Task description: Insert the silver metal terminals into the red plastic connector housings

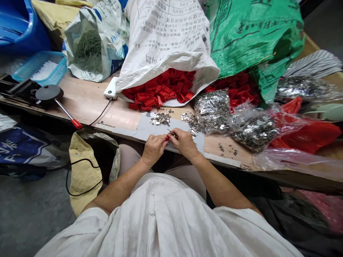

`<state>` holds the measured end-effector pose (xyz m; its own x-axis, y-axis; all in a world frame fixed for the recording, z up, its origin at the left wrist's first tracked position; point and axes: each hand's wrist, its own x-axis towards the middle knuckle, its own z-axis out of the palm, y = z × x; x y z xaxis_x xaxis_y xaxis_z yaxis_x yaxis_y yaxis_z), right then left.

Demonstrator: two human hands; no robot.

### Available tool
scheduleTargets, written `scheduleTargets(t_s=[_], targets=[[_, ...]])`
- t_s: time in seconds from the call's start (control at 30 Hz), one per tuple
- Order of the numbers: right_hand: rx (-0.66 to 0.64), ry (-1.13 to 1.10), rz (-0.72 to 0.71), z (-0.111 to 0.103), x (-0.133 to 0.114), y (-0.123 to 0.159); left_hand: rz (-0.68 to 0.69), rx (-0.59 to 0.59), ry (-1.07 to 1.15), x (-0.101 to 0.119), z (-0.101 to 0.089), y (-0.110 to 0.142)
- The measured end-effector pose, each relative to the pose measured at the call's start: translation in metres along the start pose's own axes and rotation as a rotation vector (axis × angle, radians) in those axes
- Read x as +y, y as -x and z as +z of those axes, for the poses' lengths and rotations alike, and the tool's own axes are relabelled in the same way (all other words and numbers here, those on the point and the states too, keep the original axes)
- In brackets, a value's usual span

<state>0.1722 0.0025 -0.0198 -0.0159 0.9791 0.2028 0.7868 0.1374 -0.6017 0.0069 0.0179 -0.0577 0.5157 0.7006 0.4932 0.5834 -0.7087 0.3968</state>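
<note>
My left hand [153, 149] and my right hand [183, 142] meet at the near edge of the wooden table [88, 101]. Both are closed in a pinch around a small red plastic piece [167, 137] held between them. A thin metal bit seems to sit at my right fingertips, too small to make out clearly. Just beyond my hands lies a small pile of shiny metal clips [160, 119] on a grey sheet [150, 130]. Behind it, red plastic pieces [160, 91] spill out of a white woven sack [166, 39].
Clear bags of metal clips [214, 110] lie right of my hands, a green sack [254, 32] with more red pieces behind. A blue basket [40, 67], a black round tool with red-tipped handle [53, 96] and a white charger [111, 89] sit left. An open yellow sack [85, 167] stands below the table.
</note>
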Motion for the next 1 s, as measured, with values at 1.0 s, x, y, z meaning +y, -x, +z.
scheduleTargets(t_s=[1.0], targets=[[-0.434, 0.357, 0.008, -0.016, 0.005, 0.009, 0.199, -0.056, 0.129, -0.024, -0.016, -0.005]])
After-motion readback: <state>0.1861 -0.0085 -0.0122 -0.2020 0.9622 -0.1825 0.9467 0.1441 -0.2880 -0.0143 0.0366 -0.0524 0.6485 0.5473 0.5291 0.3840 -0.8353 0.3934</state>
